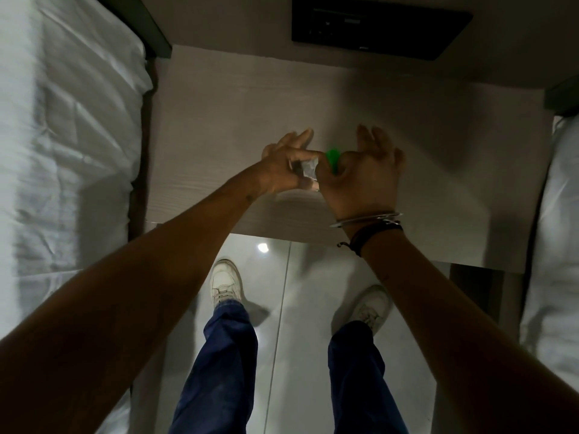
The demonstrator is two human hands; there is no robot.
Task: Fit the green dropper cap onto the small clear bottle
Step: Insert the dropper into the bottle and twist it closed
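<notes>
Both hands meet above the front part of a pale wooden table (219,98). My left hand (283,166) pinches the small clear bottle (308,169) between thumb and fingers, holding it sideways. My right hand (365,175) grips the green dropper cap (331,159) with thumb and forefinger, its other fingers spread upward. Cap and bottle touch end to end between the two hands. Fingers hide most of both, so I cannot tell how far the cap sits on the bottle's neck.
A black flat panel (376,25) hangs on the wall behind the table. White bedding lies to the left (69,136) and right (557,214). Below the table's front edge are a glossy tiled floor (294,308), my white shoes and blue jeans. Bracelets circle my right wrist (366,225).
</notes>
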